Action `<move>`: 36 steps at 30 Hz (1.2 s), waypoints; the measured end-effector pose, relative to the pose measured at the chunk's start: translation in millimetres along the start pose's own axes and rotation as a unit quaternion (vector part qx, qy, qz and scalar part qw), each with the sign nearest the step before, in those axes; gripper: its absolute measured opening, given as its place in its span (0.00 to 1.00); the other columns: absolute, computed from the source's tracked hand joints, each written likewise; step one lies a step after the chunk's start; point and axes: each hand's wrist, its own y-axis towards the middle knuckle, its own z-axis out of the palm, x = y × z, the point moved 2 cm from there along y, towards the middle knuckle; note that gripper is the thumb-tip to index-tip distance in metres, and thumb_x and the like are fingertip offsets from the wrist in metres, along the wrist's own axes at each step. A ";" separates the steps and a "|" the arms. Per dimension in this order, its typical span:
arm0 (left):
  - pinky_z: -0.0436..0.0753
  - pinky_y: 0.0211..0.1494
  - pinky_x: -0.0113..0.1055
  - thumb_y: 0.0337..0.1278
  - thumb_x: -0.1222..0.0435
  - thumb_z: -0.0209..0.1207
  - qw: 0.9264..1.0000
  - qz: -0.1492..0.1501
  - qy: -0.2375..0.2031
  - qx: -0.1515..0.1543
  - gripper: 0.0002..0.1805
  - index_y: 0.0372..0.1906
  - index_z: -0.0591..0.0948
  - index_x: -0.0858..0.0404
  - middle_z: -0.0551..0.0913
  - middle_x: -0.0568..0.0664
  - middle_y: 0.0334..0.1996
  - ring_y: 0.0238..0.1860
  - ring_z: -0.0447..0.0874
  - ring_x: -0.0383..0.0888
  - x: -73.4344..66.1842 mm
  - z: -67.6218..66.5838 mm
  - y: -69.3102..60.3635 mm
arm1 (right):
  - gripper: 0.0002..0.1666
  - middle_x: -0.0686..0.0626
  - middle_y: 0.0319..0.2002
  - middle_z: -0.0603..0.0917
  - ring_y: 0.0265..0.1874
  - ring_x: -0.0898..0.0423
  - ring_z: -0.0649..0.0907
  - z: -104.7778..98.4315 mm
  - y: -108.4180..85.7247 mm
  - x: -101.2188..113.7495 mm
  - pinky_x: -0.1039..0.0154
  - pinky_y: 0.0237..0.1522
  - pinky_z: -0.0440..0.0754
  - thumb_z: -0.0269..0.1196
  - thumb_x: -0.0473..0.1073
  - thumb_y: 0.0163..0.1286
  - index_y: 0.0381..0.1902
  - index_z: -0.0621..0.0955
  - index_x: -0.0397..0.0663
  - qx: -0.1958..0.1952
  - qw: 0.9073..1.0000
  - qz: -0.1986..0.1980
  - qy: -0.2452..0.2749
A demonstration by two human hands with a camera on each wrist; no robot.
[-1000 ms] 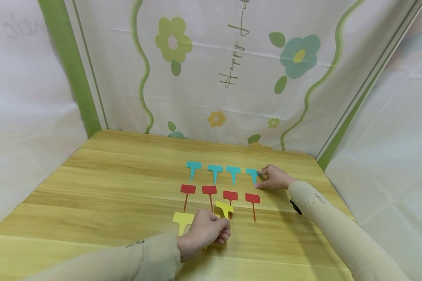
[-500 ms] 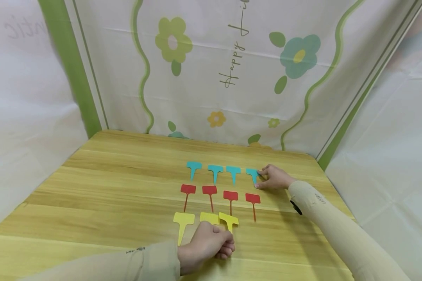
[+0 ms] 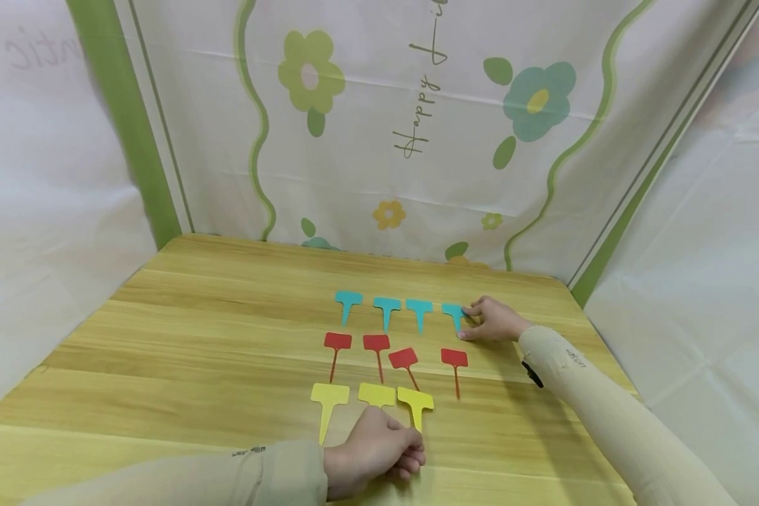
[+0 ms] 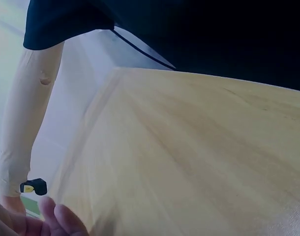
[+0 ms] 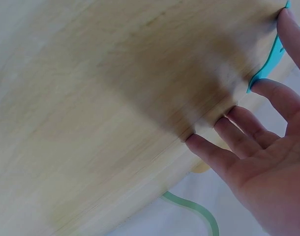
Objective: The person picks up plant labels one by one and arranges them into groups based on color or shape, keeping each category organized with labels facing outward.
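My left hand [image 3: 379, 446] pinches the stem of a yellow T-shaped plant label [image 3: 415, 399] between thumb and forefinger, at the right end of a yellow row. Under that hand lies the lower part of a second yellow label [image 3: 377, 395]; a third yellow label [image 3: 330, 395] lies left of it. My right hand [image 3: 495, 320] rests at the right end of a blue row, its thumb and forefinger tips touching a blue plant label [image 3: 453, 310]. In the right wrist view its other fingertips [image 5: 192, 139] rest on the wood. The left wrist view shows only part of the left hand [image 4: 37, 223].
Three more blue labels [image 3: 387, 305] lie along the back row. Several red labels [image 3: 338, 341] form the middle row; one red label [image 3: 404, 358] lies tilted. The wooden table [image 3: 196, 337] ends at a flowered cloth [image 3: 354, 140], with white cloth sides.
The left hand has brought its yellow label nearer and slightly right, from over the third red label into the yellow row. That red label has turned, its head shifting left. The right hand stays still.
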 end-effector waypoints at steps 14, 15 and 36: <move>0.80 0.24 0.30 0.60 0.72 0.60 0.998 0.058 0.002 -0.003 0.09 0.25 0.84 0.71 0.84 0.53 0.20 0.18 0.76 0.36 -5.1 4.5 -1.5 | 0.48 0.28 0.64 0.66 0.62 0.31 0.68 0.8 0.0 0.3 0.38 0.61 0.65 0.70 0.61 0.60 0.67 0.70 0.35 -0.001 1.000 0.011 0.002; 0.80 0.24 0.30 0.59 0.72 0.59 0.998 0.061 0.001 0.000 0.10 0.24 0.84 0.71 0.84 0.53 0.20 0.17 0.76 0.36 -4.8 5.6 -3.2 | 0.47 0.28 0.64 0.66 0.62 0.31 0.68 0.7 0.2 0.2 0.38 0.61 0.65 0.70 0.61 0.60 0.67 0.70 0.35 -0.001 1.000 0.011 0.001; 0.78 0.23 0.26 0.61 0.73 0.57 0.999 -0.037 -0.031 -0.002 0.11 0.25 0.84 0.73 0.82 0.50 0.19 0.16 0.73 0.33 4.7 8.6 -8.1 | 0.49 0.27 0.64 0.65 0.62 0.30 0.67 -0.2 0.0 -1.7 0.38 0.61 0.65 0.70 0.62 0.60 0.67 0.70 0.35 0.003 1.000 0.001 0.009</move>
